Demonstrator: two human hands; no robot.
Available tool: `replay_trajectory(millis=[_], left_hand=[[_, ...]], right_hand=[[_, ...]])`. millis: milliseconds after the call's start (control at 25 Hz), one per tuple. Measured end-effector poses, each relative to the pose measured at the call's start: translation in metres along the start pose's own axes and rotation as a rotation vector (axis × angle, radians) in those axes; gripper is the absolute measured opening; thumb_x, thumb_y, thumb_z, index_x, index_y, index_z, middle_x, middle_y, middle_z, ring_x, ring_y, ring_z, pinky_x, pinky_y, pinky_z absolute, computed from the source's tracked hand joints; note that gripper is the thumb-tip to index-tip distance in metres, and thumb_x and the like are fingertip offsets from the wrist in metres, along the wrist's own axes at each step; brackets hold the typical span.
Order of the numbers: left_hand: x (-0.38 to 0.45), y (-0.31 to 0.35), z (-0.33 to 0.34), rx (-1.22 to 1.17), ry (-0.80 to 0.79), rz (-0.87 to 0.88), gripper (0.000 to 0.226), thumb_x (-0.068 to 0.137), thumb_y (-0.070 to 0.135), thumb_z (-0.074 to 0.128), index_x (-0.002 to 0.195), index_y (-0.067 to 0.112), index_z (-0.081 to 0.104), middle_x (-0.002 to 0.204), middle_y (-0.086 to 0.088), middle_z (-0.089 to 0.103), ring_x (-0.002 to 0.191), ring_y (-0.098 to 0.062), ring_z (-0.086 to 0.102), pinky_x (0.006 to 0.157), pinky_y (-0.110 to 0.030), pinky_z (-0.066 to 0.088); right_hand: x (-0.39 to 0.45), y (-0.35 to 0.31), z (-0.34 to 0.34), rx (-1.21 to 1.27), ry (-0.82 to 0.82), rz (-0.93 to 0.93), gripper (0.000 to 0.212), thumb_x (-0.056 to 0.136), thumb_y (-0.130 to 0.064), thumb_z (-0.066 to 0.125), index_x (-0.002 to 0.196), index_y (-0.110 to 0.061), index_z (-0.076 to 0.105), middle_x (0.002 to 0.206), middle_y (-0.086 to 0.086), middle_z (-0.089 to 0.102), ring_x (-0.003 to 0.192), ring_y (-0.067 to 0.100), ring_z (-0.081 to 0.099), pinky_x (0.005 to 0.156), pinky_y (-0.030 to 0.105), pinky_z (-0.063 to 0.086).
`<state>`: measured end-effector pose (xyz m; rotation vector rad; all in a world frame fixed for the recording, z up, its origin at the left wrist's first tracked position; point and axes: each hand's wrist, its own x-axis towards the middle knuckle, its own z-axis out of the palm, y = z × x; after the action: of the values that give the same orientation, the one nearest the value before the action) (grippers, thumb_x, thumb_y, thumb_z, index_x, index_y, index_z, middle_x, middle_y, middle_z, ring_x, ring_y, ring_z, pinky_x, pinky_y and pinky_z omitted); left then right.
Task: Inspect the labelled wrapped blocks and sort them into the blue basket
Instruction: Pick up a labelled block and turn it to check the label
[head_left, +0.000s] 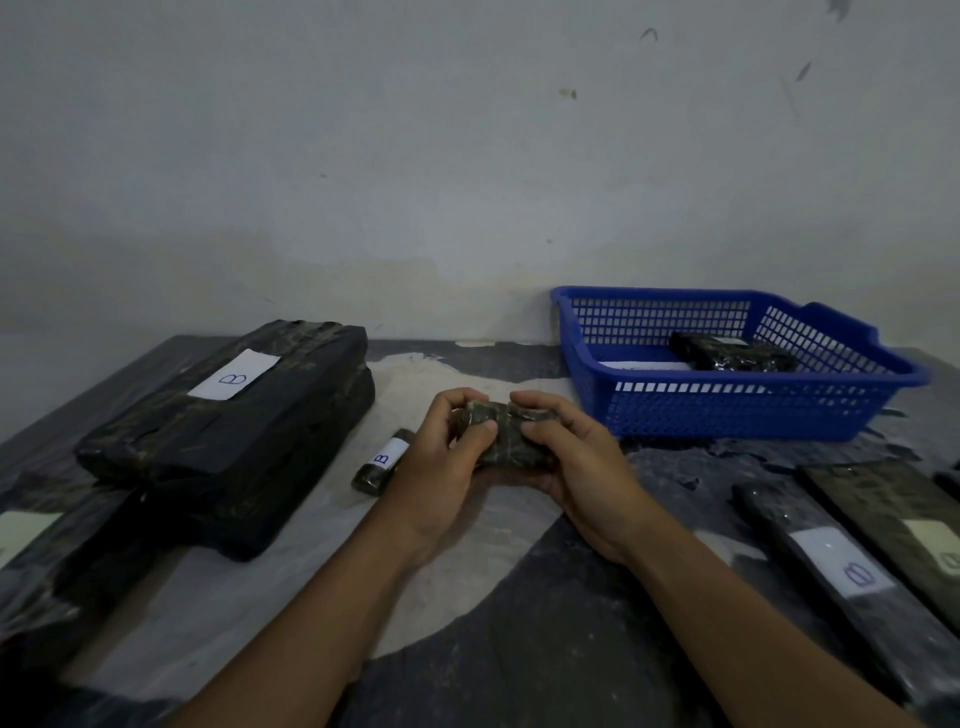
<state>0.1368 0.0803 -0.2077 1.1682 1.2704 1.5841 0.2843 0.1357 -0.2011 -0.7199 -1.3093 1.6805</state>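
1. Both hands grip one small wrapped block (501, 436) above the table (467, 597) at centre: left hand (441, 462) curled around its left end, right hand (576, 462) around its right.
2. Far right, the blue basket (727, 410) holds another wrapped block (732, 356).

The basket (748, 410) is bright blue with a grid of small openings in its walls. The block (727, 356) inside it is glossy black. The big block (228, 431) left of the basket is black with faint brownish streaks, and its label (234, 375) is white with a blue letter B. The table (467, 597) is dark grey with pale, dusty patches. The wall (415, 156) behind the basket is greyish white.
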Motion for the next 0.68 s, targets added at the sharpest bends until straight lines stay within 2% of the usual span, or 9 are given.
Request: replay_trajectory(millis=[160,280,360,480,560,680], left_hand=[[-0.0043,0.0019,0.0022,0.133,-0.021,0.034,0.021,0.101,0.01,0.058,0.117,0.023,0.058,0.113,-0.012,0.068,0.108,-0.031,0.068,0.095,-0.05,0.058],[-0.0028,0.0009,0.0023,0.116,-0.018,0.036,0.021,0.1,0.009,0.059,0.118,0.021,0.058,0.114,-0.013,0.067,0.11,-0.031,0.067,0.096,-0.052,0.057],[-0.0006,0.001,0.0025,0.015,0.008,-0.02,0.02,0.099,0.014,0.06,0.118,0.02,0.059,0.118,-0.018,0.067,0.113,-0.036,0.066,0.099,-0.057,0.055],[-0.0003,0.0036,0.0013,-0.176,-0.005,-0.113,0.02,0.102,0.01,0.053,0.121,0.013,0.056,0.123,-0.025,0.066,0.116,-0.039,0.066,0.101,-0.061,0.052],[-0.0002,0.0028,-0.0003,-0.173,-0.03,-0.112,0.022,0.101,0.006,0.053,0.121,0.014,0.055,0.123,-0.025,0.066,0.115,-0.039,0.066,0.101,-0.061,0.052],[-0.0005,0.0007,-0.0006,-0.052,-0.024,-0.049,0.027,0.097,0.004,0.059,0.114,0.025,0.06,0.118,-0.017,0.068,0.111,-0.036,0.068,0.097,-0.058,0.056]], right_hand=[[-0.0004,0.0036,0.0013,-0.108,0.053,-0.073,0.032,0.098,0.003,0.055,0.1,-0.018,0.079,0.107,0.01,0.078,0.102,0.028,0.074,0.084,0.04,0.063],[-0.0006,0.0048,0.0015,-0.134,0.053,-0.079,0.036,0.098,0.004,0.056,0.094,-0.022,0.081,0.108,0.006,0.078,0.104,0.026,0.074,0.082,0.037,0.062],[-0.0003,0.0028,0.001,-0.085,0.025,-0.061,0.033,0.099,0.002,0.056,0.103,-0.02,0.079,0.113,0.009,0.076,0.103,0.025,0.073,0.08,0.036,0.062],[-0.0016,-0.0001,0.0008,0.004,-0.05,-0.028,0.036,0.098,0.005,0.054,0.12,-0.018,0.072,0.124,0.014,0.069,0.106,0.026,0.073,0.084,0.038,0.062],[-0.0019,0.0013,-0.0001,-0.065,-0.049,-0.053,0.042,0.096,0.007,0.056,0.121,-0.022,0.071,0.127,0.012,0.067,0.104,0.023,0.073,0.082,0.035,0.062],[-0.0014,0.0036,-0.0025,-0.146,-0.047,-0.082,0.05,0.093,0.011,0.057,0.124,-0.027,0.068,0.13,0.008,0.066,0.109,0.022,0.072,0.082,0.032,0.062]])
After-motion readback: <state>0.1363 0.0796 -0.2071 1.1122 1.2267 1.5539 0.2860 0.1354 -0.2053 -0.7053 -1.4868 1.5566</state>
